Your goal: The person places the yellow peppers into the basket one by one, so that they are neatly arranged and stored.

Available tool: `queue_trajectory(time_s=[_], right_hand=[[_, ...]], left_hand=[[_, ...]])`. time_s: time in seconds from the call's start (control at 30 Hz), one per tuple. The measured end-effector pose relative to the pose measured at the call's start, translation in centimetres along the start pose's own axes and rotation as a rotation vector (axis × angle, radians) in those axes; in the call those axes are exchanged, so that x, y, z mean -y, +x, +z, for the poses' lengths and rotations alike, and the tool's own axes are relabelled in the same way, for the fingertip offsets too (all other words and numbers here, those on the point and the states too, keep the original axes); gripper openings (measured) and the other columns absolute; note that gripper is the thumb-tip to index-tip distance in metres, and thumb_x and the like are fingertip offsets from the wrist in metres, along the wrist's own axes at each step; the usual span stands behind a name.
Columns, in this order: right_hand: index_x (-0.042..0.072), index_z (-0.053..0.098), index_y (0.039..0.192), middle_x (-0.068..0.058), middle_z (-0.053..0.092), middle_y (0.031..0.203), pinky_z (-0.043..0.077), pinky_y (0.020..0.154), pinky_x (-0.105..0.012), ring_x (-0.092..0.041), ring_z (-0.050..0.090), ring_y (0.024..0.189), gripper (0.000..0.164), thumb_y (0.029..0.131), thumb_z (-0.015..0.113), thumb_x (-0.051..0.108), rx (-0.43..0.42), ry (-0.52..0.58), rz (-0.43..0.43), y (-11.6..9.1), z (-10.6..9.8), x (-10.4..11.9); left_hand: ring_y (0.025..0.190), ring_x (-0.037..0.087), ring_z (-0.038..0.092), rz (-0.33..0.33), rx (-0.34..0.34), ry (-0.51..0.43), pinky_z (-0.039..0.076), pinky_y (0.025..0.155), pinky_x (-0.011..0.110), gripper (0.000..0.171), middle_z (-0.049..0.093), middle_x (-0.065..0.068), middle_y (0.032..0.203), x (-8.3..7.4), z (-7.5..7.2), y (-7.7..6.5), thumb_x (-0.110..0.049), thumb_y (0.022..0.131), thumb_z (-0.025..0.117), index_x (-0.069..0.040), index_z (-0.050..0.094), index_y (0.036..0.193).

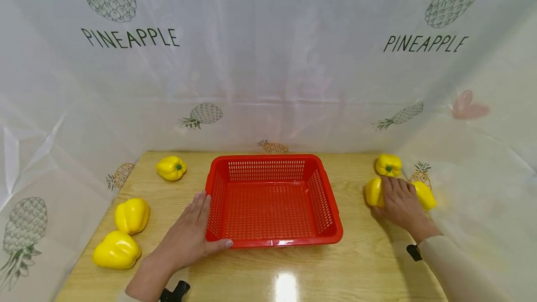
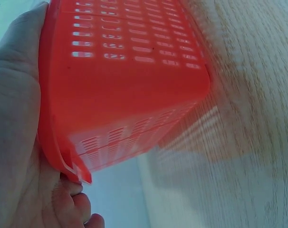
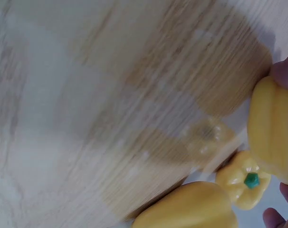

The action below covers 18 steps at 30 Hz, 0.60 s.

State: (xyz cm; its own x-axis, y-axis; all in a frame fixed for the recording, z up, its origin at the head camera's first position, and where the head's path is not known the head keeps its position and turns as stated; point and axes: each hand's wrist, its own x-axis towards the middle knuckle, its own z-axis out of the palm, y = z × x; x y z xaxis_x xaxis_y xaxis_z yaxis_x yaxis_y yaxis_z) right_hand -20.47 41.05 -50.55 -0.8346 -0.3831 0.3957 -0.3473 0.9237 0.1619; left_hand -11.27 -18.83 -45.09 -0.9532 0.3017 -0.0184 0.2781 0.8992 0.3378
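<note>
The right hand [image 1: 400, 203] — thumb and fingers curled round a yellow pepper [image 1: 373, 193] — is well right of the red basket [image 1: 333, 199] on the counter [image 1: 356, 264]. The left hand [image 1: 186, 239], fingers fairly straight, rests against the basket's left rim.

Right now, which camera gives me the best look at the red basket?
The head view: it shows the red basket from above, with its inside and nearly all its rim, the left hand covering a bit. The left wrist view shows only part of its outside, close up; the right wrist view shows none.
</note>
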Motion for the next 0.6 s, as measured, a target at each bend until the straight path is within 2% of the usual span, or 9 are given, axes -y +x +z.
queue_trajectory(time_s=[0.17,0.33,0.6], right_hand=[[-0.008,0.036,0.145,-0.033,0.055,0.126,0.045,0.09,-0.071,-0.055,0.053,0.114,0.111,0.068,0.097,0.043,0.055,0.024,0.018,0.49,-0.47,0.18],[-0.008,0.036,0.148,-0.032,0.055,0.132,0.043,0.092,-0.072,-0.055,0.052,0.117,0.112,0.07,0.097,0.044,0.099,0.0,0.021,0.77,-0.59,0.16],[-0.008,0.039,0.141,-0.032,0.057,0.126,0.043,0.088,-0.067,-0.051,0.053,0.113,0.106,0.067,0.097,0.041,0.07,0.004,-0.013,0.69,-0.27,-0.13]], left_hand=[[0.162,0.046,0.011,-0.006,0.007,-0.003,0.022,0.128,0.063,0.129,0.011,0.028,0.174,0.01,-0.15,0.1,-0.079,0.085,0.068,0.008,0.016,0.165],[0.162,0.046,0.01,-0.011,0.014,-0.007,0.022,0.128,0.064,0.13,0.01,0.027,0.175,-0.04,-0.25,0.15,-0.08,0.084,0.068,0.007,0.015,0.165],[0.162,0.046,0.011,-0.006,0.01,-0.007,0.023,0.128,0.063,0.128,0.011,0.028,0.174,-0.05,-0.19,0.06,-0.078,0.085,0.069,0.008,0.016,0.165]])
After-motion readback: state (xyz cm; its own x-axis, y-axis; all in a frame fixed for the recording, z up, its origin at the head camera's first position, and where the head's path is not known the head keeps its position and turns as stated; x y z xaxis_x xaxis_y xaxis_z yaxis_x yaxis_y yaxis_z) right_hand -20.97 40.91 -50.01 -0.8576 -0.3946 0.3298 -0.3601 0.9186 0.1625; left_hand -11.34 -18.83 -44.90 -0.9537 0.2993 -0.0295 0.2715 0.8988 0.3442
